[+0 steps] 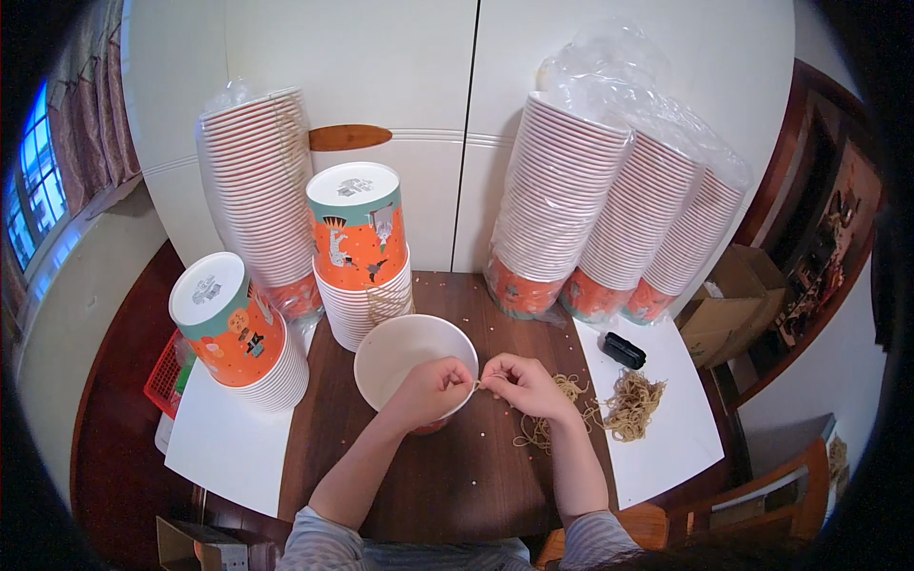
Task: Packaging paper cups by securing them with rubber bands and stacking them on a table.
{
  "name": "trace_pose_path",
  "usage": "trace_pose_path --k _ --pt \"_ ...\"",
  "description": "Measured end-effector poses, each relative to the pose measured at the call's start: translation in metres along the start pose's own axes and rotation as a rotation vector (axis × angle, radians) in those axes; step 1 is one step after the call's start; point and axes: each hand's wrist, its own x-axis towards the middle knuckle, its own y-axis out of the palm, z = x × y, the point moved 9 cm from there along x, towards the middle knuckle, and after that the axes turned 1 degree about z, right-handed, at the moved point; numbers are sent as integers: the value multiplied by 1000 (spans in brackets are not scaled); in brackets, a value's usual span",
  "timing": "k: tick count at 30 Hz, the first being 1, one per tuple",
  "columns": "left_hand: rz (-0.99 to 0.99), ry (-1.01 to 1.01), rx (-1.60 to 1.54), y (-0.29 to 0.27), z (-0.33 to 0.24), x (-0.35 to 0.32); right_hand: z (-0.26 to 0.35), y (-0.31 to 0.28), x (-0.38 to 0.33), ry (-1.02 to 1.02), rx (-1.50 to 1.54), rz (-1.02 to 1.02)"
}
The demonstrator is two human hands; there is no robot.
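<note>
A white-lined paper bucket (pixel 386 354) stands upright in the middle of the brown table, its open top facing up. My left hand (pixel 428 392) is closed in a pinch over the bucket's right front rim. My right hand (pixel 526 385) pinches just to the right of it. A thin tan string (pixel 477 384) runs between the fingertips of both hands. Beside my right wrist lie loose tan strings (pixel 535 434), and a larger tangled heap of string (pixel 632 405) rests on the white side leaf. What my curled left fingers cover is hidden.
Nested upside-down orange buckets form a stack (pixel 362 238) behind and another (pixel 238 333) at the left. Tall plastic-wrapped bucket stacks (pixel 257 171) (pixel 562 190) stand at the back. A black object (pixel 623 350) sits near the heap. A wooden chair (pixel 762 495) is at lower right.
</note>
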Motion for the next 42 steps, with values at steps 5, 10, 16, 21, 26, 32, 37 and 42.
trace_pose_path --k 5,10,16,21,26,32,37,42 --pt "-12 -10 46 1 -7 -1 -4 2 0 13 64 17" --pt "-16 21 81 1 -3 -1 -4 6 1 -2 136 47" --pt "-75 66 194 -5 -12 -1 -3 8 2 -10 136 54" --pt "-59 -8 215 -4 -5 0 -9 9 2 -5 142 77" --pt "-158 125 359 -11 -21 -3 -5 15 3 8 163 118" --pt "-285 258 583 -9 -43 -9 -13 23 5 26 384 167" --pt "-368 337 655 -8 -51 -14 -12 29 5 71 395 196" --pt "-386 340 693 -6 -56 -16 -14 26 6 20 350 164"
